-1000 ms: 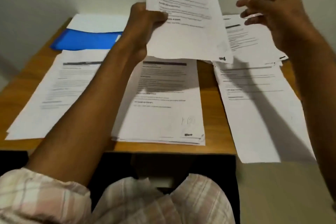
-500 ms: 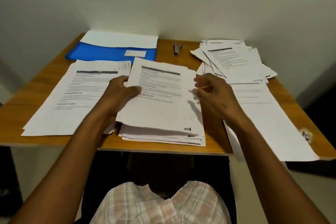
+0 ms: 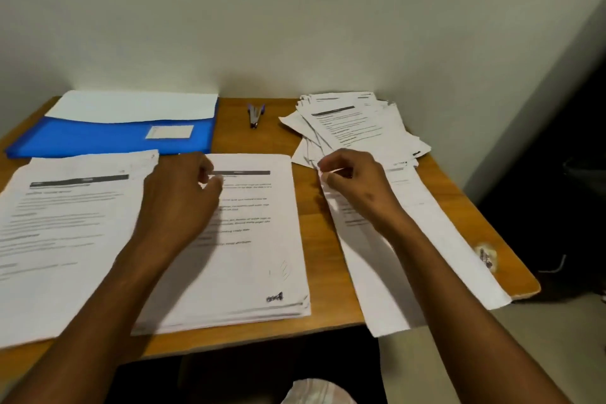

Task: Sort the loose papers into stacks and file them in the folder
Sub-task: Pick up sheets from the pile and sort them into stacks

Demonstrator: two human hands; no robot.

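- We look down from head height at a wooden table (image 3: 314, 207) holding three sorted stacks of printed paper, a loose pile, a stapler and a folder.
- Our left hand (image 3: 183, 197) rests over the upper left part of the middle stack (image 3: 255, 239), fingers loosely curled and, as far as we can judge, holding nothing.
- Our right hand (image 3: 354, 180) sits at the top left corner of the right stack (image 3: 426, 239), fingers drawn narrow; a sliver of white shows between them, but blur hides whether they pinch a sheet edge.
- The loose pile (image 3: 357, 128) still to be sorted lies fanned at the far right of the table, just beyond the right hand's fingertips and well apart from the left hand, so the right hand is plainly nearer for the next pick.
- The pile's sheets run with their long axis away from us and angled a little to the right.
- The left stack (image 3: 65, 223) lies at the left edge, beside the left forearm.
- The blue folder (image 3: 108, 134) lies flat at the far left, past the left stack, white sheets showing at its back edge.
- A small stapler (image 3: 255, 115) lies between folder and loose pile.
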